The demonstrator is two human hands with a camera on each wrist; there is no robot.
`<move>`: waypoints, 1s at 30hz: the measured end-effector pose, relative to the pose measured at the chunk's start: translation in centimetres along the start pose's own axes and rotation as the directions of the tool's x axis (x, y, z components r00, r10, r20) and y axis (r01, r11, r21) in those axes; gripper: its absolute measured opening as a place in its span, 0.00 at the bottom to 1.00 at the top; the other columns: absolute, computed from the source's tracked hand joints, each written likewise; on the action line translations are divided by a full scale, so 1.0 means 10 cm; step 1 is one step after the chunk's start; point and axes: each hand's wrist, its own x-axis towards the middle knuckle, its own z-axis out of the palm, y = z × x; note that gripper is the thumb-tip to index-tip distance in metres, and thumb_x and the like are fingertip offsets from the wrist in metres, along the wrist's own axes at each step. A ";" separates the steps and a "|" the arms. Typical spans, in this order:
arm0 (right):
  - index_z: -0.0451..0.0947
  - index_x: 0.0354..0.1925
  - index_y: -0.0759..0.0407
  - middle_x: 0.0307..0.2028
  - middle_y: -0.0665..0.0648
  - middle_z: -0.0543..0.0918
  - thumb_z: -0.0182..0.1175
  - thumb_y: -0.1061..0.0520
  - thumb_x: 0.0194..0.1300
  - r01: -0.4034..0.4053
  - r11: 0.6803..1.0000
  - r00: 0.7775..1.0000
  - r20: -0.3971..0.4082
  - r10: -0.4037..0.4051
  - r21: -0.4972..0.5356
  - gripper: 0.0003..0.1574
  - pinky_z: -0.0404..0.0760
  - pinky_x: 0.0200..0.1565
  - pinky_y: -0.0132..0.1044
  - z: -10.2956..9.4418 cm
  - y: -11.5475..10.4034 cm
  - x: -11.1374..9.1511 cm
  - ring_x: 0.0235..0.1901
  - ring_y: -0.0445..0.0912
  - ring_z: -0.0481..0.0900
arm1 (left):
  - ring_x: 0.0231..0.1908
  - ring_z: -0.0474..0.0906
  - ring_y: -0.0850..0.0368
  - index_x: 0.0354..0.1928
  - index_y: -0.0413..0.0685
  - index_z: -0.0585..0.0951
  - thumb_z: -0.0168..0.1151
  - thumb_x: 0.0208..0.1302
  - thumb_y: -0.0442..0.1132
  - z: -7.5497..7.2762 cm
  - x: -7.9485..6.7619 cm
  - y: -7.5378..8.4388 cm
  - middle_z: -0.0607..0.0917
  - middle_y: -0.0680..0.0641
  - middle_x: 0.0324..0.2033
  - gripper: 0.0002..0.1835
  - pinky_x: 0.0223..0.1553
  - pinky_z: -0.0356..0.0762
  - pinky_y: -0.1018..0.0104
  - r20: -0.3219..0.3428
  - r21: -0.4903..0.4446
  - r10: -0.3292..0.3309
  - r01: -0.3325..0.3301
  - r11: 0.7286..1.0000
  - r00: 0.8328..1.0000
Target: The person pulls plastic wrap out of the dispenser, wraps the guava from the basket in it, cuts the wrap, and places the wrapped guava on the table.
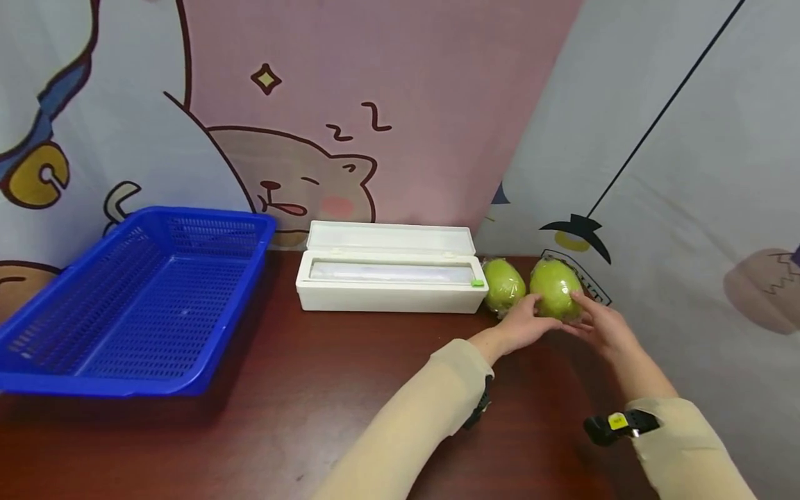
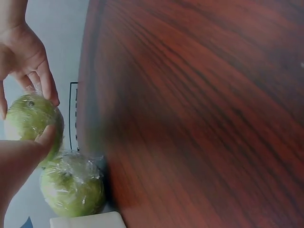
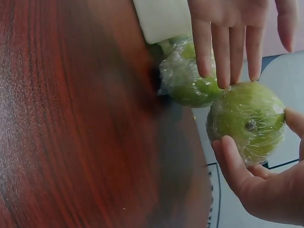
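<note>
A green fruit wrapped in clear film is between my two hands at the table's right end. My right hand grips it, with fingers and thumb on opposite sides. The straight fingers of my left hand touch or nearly touch its left side in the right wrist view. Just left of it, a second film-wrapped green fruit rests against the end of a white box. This long cling-film dispenser has its lid up, clear film inside and a small green piece at its right end.
On the left of the dark red-brown table stands a blue plastic basket with slotted walls. A cartoon-printed wall covering rises behind the table and along its right side.
</note>
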 end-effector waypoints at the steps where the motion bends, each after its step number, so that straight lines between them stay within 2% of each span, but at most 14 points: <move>1: 0.32 0.72 0.65 0.27 0.43 0.75 0.56 0.40 0.62 -0.003 1.000 1.000 -0.004 0.003 0.005 0.60 0.83 0.38 0.33 0.00 0.01 0.02 0.28 0.37 0.80 | 0.61 0.68 0.61 0.67 0.48 0.63 0.61 0.60 0.46 0.01 0.00 -0.01 0.71 0.51 0.62 0.33 0.57 0.69 0.71 0.019 0.016 0.005 -0.005 1.000 1.000; 8: 0.30 0.72 0.65 0.26 0.44 0.74 0.54 0.41 0.64 -0.021 1.000 0.998 -0.066 0.022 0.023 0.58 0.82 0.34 0.30 0.00 0.08 0.11 0.26 0.36 0.79 | 0.68 0.56 0.61 0.70 0.49 0.58 0.59 0.62 0.48 0.04 0.01 -0.04 0.58 0.52 0.70 0.36 0.64 0.62 0.68 0.111 0.034 0.025 -0.029 0.999 0.994; 12: 0.32 0.72 0.63 0.33 0.47 0.72 0.53 0.40 0.64 -0.030 0.999 0.997 -0.067 0.032 0.035 0.57 0.81 0.34 0.29 -0.01 0.10 0.14 0.27 0.35 0.78 | 0.69 0.54 0.61 0.71 0.51 0.56 0.58 0.62 0.49 0.06 0.04 -0.06 0.55 0.53 0.71 0.37 0.65 0.61 0.67 0.127 0.017 0.019 -0.021 1.000 0.992; 18: 0.45 0.69 0.55 0.28 0.44 0.74 0.50 0.39 0.66 -0.074 0.994 0.996 -0.042 0.078 0.085 0.44 0.81 0.35 0.31 -0.03 0.15 0.20 0.28 0.37 0.79 | 0.69 0.53 0.62 0.71 0.53 0.56 0.59 0.61 0.50 0.09 0.06 -0.11 0.54 0.54 0.71 0.39 0.65 0.60 0.67 0.128 0.029 0.021 -0.025 0.999 0.992; 21: 0.42 0.70 0.62 0.29 0.45 0.73 0.42 0.38 0.68 -0.091 0.996 0.996 -0.025 0.091 0.005 0.45 0.81 0.35 0.32 -0.05 0.18 0.21 0.28 0.39 0.79 | 0.68 0.55 0.64 0.71 0.51 0.56 0.60 0.62 0.49 0.09 0.05 -0.12 0.57 0.55 0.70 0.38 0.65 0.60 0.68 0.140 0.032 0.021 -0.026 0.999 0.990; 24: 0.37 0.70 0.71 0.31 0.48 0.75 0.36 0.37 0.69 -0.073 0.986 0.997 -0.038 0.068 -0.153 0.49 0.82 0.35 0.34 -0.08 0.20 0.20 0.26 0.39 0.80 | 0.67 0.57 0.64 0.71 0.50 0.57 0.58 0.63 0.48 0.07 0.04 -0.13 0.60 0.55 0.69 0.37 0.64 0.61 0.70 0.154 0.050 0.015 -0.022 0.999 0.988; 26: 0.36 0.70 0.74 0.35 0.56 0.77 0.36 0.36 0.68 -0.057 0.966 0.997 -0.063 0.042 -0.253 0.52 0.83 0.35 0.35 -0.08 0.20 0.20 0.26 0.39 0.80 | 0.67 0.59 0.63 0.70 0.50 0.58 0.58 0.63 0.48 0.05 0.03 -0.14 0.63 0.54 0.68 0.35 0.64 0.62 0.70 0.156 0.068 0.008 -0.019 0.997 0.988; 27: 0.37 0.70 0.75 0.36 0.56 0.78 0.37 0.36 0.68 -0.052 0.954 0.996 -0.079 0.030 -0.295 0.52 0.84 0.35 0.36 -0.08 0.20 0.19 0.26 0.39 0.80 | 0.67 0.59 0.63 0.70 0.51 0.59 0.58 0.63 0.48 0.03 0.02 -0.15 0.64 0.54 0.68 0.35 0.63 0.62 0.70 0.156 0.079 0.007 -0.020 0.997 0.988; 30: 0.39 0.69 0.77 0.48 0.69 0.73 0.37 0.34 0.67 -0.056 0.914 0.992 -0.127 0.005 -0.402 0.54 0.84 0.35 0.38 -0.07 0.20 0.17 0.25 0.39 0.79 | 0.66 0.62 0.62 0.69 0.52 0.61 0.58 0.63 0.48 -0.04 -0.01 -0.18 0.66 0.53 0.67 0.34 0.62 0.63 0.71 0.155 0.101 0.012 -0.028 0.994 0.988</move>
